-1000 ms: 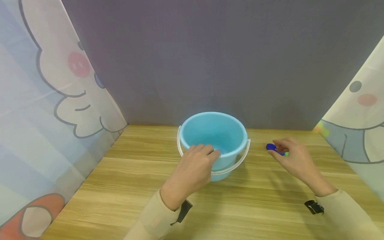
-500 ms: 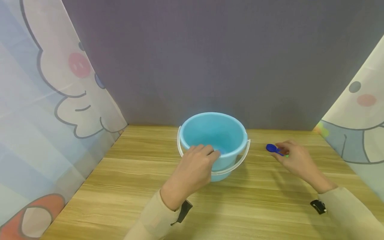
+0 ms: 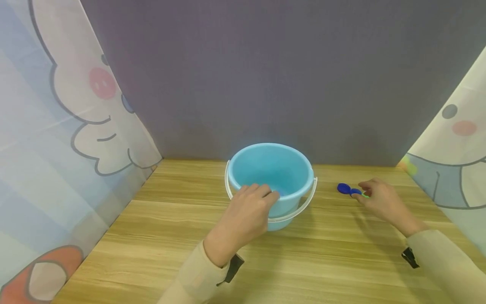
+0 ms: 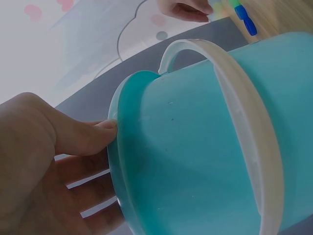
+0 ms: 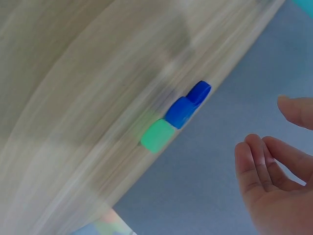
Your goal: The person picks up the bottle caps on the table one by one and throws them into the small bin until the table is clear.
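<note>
A light blue bucket (image 3: 289, 204) with a white handle (image 3: 300, 210) stands on the wooden table (image 3: 171, 219). My left hand (image 3: 266, 195) grips its near rim, thumb outside and fingers over the edge; the left wrist view shows the bucket (image 4: 195, 156) pinched by this hand (image 4: 105, 142). A small blue and green toy (image 3: 347, 189) lies on the table to the right of the bucket. My right hand (image 3: 365, 191) hovers just beside it. In the right wrist view the toy (image 5: 178, 115) lies free and the hand (image 5: 269, 125) has relaxed fingers apart from it.
A grey wall (image 3: 265, 76) closes the back of the table. Cartoon-printed curtains hang at the left (image 3: 57, 126) and right (image 3: 455, 147) sides. Bare wood stretches in front of the bucket up to the near edge.
My right hand pinched the blue and green toy a second ago; now the toy lies on the table and the hand has drawn slightly right, fingers off it. The left hand and bucket stayed put.
</note>
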Action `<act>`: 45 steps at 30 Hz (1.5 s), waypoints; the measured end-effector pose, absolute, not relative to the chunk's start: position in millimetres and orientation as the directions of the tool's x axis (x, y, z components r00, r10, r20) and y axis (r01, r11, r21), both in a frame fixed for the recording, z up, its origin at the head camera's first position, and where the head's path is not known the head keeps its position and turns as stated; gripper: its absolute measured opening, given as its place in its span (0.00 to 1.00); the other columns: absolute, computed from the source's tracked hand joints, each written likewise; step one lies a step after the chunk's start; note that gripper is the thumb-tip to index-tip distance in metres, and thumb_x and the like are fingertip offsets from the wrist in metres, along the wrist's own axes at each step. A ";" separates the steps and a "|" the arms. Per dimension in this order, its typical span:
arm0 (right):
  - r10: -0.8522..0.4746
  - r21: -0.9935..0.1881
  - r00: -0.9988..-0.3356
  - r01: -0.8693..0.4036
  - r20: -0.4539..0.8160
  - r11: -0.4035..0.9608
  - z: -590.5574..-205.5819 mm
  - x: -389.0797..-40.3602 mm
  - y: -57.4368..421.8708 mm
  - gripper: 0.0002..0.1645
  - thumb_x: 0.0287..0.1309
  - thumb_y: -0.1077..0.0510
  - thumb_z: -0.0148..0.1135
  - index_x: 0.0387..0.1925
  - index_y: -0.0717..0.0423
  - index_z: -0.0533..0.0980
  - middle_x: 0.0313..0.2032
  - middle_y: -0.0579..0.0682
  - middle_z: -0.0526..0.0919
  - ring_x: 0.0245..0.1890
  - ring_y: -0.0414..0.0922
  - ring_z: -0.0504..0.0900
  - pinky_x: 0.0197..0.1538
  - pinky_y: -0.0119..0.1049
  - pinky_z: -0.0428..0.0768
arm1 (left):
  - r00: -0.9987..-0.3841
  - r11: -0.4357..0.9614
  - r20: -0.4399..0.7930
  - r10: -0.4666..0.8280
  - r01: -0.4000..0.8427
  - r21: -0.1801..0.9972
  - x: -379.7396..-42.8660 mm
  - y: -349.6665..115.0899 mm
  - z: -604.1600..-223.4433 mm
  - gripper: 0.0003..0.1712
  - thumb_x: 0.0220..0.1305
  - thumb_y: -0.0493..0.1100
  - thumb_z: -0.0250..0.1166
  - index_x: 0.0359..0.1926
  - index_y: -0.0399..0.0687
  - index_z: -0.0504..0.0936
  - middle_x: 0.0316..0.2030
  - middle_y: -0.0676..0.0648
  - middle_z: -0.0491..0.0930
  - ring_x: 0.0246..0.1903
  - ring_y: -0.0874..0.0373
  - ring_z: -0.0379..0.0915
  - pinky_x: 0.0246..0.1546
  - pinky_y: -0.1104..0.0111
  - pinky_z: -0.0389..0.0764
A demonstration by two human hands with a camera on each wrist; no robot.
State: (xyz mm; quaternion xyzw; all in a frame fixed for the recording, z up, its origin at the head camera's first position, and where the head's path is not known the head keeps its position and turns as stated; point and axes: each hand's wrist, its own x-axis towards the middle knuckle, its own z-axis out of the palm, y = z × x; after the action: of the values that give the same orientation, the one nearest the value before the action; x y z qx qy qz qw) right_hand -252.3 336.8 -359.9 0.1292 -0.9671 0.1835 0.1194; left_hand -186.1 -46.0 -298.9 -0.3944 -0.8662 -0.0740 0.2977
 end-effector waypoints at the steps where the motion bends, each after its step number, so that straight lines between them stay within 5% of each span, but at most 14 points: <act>1: -0.206 -0.325 -0.939 -0.292 0.274 0.899 -360.6 -253.0 337.6 0.30 0.61 0.56 0.68 0.50 0.82 0.76 0.41 0.72 0.78 0.37 0.63 0.82 0.39 0.58 0.81 | -0.511 0.678 0.574 0.639 0.727 -0.107 -186.0 -46.0 -299.0 0.20 0.45 0.24 0.64 0.39 0.46 0.84 0.30 0.51 0.78 0.26 0.56 0.70 0.27 0.68 0.68; 20: -0.223 -0.272 -0.961 -0.260 0.162 0.926 -371.6 -267.1 359.9 0.30 0.60 0.59 0.66 0.50 0.86 0.73 0.41 0.75 0.78 0.38 0.63 0.79 0.41 0.59 0.79 | -0.502 0.675 0.586 0.636 0.730 -0.108 -185.8 -45.2 -299.3 0.21 0.45 0.23 0.63 0.41 0.45 0.85 0.33 0.51 0.80 0.27 0.56 0.72 0.28 0.68 0.69; 32: -0.202 -0.260 -0.974 -0.222 0.103 0.940 -374.2 -278.2 375.3 0.30 0.60 0.60 0.65 0.48 0.88 0.72 0.45 0.82 0.76 0.47 0.77 0.74 0.48 0.68 0.76 | -0.496 0.674 0.592 0.635 0.730 -0.111 -185.8 -45.2 -299.5 0.21 0.44 0.23 0.63 0.39 0.45 0.84 0.30 0.51 0.79 0.26 0.56 0.69 0.27 0.68 0.68; 45: -0.169 -0.264 -0.985 -0.170 0.028 0.949 -381.1 -287.8 386.2 0.31 0.60 0.57 0.66 0.46 0.87 0.73 0.46 0.84 0.76 0.49 0.81 0.73 0.50 0.69 0.75 | -0.483 0.665 0.600 0.637 0.738 -0.112 -186.5 -45.3 -300.0 0.21 0.44 0.23 0.63 0.40 0.44 0.85 0.32 0.50 0.81 0.26 0.56 0.72 0.27 0.68 0.71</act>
State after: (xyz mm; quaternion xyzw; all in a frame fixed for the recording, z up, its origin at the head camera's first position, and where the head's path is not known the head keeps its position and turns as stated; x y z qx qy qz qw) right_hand -287.8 386.2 -381.1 0.0859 -0.9873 0.1340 0.0025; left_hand -186.5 -45.3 -300.0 -0.4011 -0.8573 -0.0807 0.3124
